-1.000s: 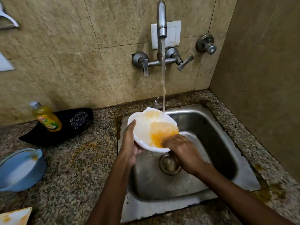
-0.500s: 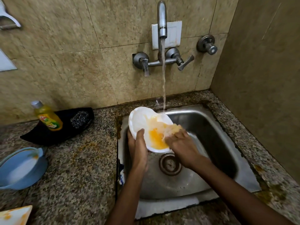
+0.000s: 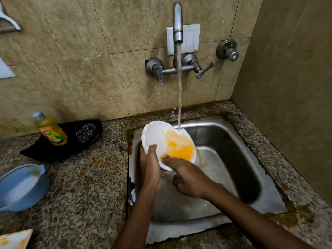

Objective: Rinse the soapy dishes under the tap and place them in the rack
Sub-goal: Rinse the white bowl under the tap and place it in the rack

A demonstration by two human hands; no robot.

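Since half a second ago the right hand [image 3: 190,178] slid down to the white plate's [image 3: 156,135] lower rim, fingers flat together on it. Left hand [image 3: 150,164] grips the plate's left edge, thumb on the face, frame center, over the sink [image 3: 224,159]. Tap [image 3: 177,24] stream hits its top edge

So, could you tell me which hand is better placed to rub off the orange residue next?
The right hand: its fingers already lie on the lower edge of the orange-stained white plate, free to rub, while the left hand has its grip on the rim, steadying it under the running tap.
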